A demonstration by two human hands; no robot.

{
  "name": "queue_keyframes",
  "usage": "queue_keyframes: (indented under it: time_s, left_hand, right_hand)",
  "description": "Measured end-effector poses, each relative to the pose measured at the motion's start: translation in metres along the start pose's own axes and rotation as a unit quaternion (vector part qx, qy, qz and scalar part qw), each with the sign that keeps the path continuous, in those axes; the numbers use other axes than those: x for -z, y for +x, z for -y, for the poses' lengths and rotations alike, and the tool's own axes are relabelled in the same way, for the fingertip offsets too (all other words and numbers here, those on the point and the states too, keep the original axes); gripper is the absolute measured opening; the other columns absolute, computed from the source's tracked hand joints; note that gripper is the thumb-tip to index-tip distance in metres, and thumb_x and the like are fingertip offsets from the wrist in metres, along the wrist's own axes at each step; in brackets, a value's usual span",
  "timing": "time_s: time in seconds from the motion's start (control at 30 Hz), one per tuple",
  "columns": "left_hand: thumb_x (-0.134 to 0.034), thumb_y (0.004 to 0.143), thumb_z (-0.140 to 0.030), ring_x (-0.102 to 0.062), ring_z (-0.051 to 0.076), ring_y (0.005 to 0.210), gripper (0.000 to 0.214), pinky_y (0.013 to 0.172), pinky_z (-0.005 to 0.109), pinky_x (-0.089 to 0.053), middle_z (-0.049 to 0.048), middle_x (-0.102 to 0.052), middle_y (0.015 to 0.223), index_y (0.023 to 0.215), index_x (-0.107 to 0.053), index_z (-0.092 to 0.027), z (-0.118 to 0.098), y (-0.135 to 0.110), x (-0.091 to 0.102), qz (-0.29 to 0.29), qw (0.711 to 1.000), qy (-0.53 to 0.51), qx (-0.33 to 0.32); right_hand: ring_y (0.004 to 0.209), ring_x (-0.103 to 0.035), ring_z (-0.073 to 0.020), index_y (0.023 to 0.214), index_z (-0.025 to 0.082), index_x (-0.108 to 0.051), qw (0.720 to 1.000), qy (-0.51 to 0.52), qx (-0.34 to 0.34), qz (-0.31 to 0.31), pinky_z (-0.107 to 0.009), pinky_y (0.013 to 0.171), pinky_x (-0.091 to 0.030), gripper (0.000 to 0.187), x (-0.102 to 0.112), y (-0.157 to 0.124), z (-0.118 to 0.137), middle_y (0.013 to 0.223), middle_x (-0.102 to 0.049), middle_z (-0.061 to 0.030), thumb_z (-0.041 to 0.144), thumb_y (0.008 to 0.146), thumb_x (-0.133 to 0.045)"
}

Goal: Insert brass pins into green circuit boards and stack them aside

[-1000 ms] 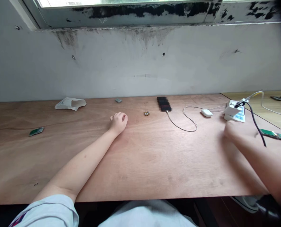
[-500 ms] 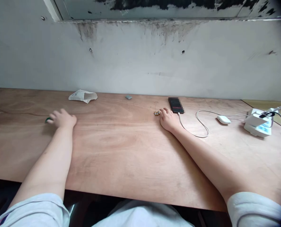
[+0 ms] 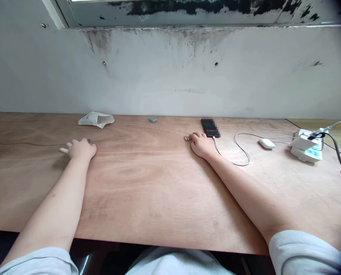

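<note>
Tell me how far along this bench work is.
Nothing looks clearly done: the small brass pieces lie loose on the wooden tabletop. In hand: the right hand sits against them, beside the phone; the left hand lies open by a small dark piece, gripping nothing visible. Left: the grey block and white bag lie apart, with neither hand on them.

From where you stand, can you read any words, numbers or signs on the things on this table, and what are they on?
Nothing can be read for certain.
White paper bag: faint print, too small to read.
Black smartphone: screen blurred out, unreadable.
White device: blue markings on its front, too small to read.
</note>
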State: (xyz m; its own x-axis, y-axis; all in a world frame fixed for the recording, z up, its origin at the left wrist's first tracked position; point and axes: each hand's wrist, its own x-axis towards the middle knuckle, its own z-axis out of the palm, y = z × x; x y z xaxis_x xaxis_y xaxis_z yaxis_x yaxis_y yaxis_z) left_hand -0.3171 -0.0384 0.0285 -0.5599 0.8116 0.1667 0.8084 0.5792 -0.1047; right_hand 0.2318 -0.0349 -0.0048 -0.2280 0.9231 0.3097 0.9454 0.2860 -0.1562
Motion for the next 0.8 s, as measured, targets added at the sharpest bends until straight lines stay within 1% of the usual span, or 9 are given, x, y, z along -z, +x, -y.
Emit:
queue_keyframes:
  time_s: [0.13,0.2,0.3,0.37,0.43,0.53,0.6,0.7,0.8]
  left_hand:
    - [-0.046,0.091,-0.037,-0.052,0.042,0.117,0.044,0.096,0.059,-0.039,0.0254,-0.058,0.126,0.12,-0.068,-0.012,-0.059,-0.033,0.009,-0.052,0.993,-0.013,-0.106]
    - [-0.044,0.092,-0.037,-0.053,0.042,0.117,0.043,0.094,0.056,-0.042,0.025,-0.059,0.126,0.118,-0.069,-0.014,-0.087,-0.049,0.012,-0.077,0.983,-0.04,-0.162]
    - [-0.042,0.094,-0.032,-0.057,0.037,0.116,0.041,0.096,0.05,-0.044,0.0194,-0.064,0.124,0.121,-0.069,-0.017,-0.126,-0.075,0.016,-0.061,0.957,-0.096,-0.265]
    - [-0.042,0.094,-0.03,-0.059,0.034,0.115,0.041,0.098,0.047,-0.044,0.0156,-0.068,0.122,0.124,-0.067,-0.018,-0.15,-0.097,0.018,-0.049,0.933,-0.144,-0.328]
    - [-0.044,0.094,-0.029,-0.059,0.031,0.116,0.039,0.099,0.046,-0.044,0.0133,-0.069,0.122,0.124,-0.067,-0.019,-0.173,-0.123,0.022,-0.055,0.902,-0.185,-0.385]
    - [-0.046,0.095,-0.028,-0.059,0.031,0.115,0.035,0.1,0.047,-0.043,0.0124,-0.069,0.119,0.12,-0.068,-0.02,-0.207,-0.164,0.029,-0.059,0.842,-0.23,-0.484]
    - [-0.048,0.094,-0.028,-0.059,0.03,0.113,0.032,0.099,0.047,-0.043,0.0118,-0.069,0.117,0.118,-0.068,-0.02,-0.227,-0.186,0.034,-0.049,0.802,-0.26,-0.535]
    - [-0.051,0.093,-0.026,-0.059,0.029,0.114,0.03,0.099,0.046,-0.044,0.0103,-0.069,0.116,0.118,-0.068,-0.021,-0.25,-0.202,0.041,-0.025,0.753,-0.296,-0.587]
    - [-0.053,0.092,-0.024,-0.058,0.028,0.115,0.029,0.101,0.046,-0.044,0.0098,-0.068,0.115,0.116,-0.068,-0.022,-0.262,-0.202,0.043,-0.007,0.721,-0.316,-0.616]
  right_hand:
    - [0.123,-0.048,-0.0291,0.134,0.018,-0.06,1.0,0.014,-0.007,-0.012,-0.039,0.105,-0.039,0.045,0.001,0.0,-0.001,0.14,-0.059,-0.0107,0.016,0.093,-0.042]
    - [0.124,-0.048,-0.0284,0.136,0.02,-0.06,1.0,0.014,-0.002,-0.007,-0.039,0.106,-0.038,0.046,0.002,0.0,-0.001,0.142,-0.058,-0.0089,0.015,0.094,-0.041]
    - [0.123,-0.048,-0.0278,0.132,0.022,-0.063,1.0,0.016,-0.003,0.009,-0.038,0.105,-0.038,0.043,0.003,0.0,0.0,0.139,-0.061,-0.0079,0.017,0.096,-0.039]
    - [0.122,-0.048,-0.0277,0.132,0.021,-0.063,1.0,0.022,-0.01,0.007,-0.038,0.103,-0.039,0.043,0.003,0.0,0.0,0.136,-0.063,-0.0086,0.016,0.096,-0.039]
    - [0.12,-0.049,-0.0283,0.13,0.02,-0.064,1.0,0.028,-0.011,-0.001,-0.038,0.101,-0.04,0.043,0.002,0.0,-0.001,0.134,-0.064,-0.0098,0.015,0.095,-0.04]
    - [0.115,-0.051,-0.0294,0.124,0.019,-0.066,0.999,0.041,-0.002,-0.013,-0.04,0.099,-0.041,0.04,0.0,0.001,-0.003,0.128,-0.067,-0.012,0.014,0.094,-0.041]
    - [0.114,-0.052,-0.0287,0.121,0.018,-0.066,0.999,0.049,0.008,-0.019,-0.041,0.1,-0.041,0.037,-0.001,0.002,-0.004,0.125,-0.067,-0.0127,0.013,0.093,-0.042]
    - [0.114,-0.052,-0.027,0.118,0.017,-0.065,0.998,0.053,0.021,-0.021,-0.04,0.102,-0.04,0.035,-0.003,0.003,-0.005,0.124,-0.067,-0.0121,0.011,0.091,-0.043]
    - [0.113,-0.053,-0.0261,0.12,0.017,-0.063,0.998,0.057,0.026,-0.019,-0.038,0.102,-0.039,0.036,-0.004,0.004,-0.004,0.122,-0.068,-0.0111,0.01,0.09,-0.044]
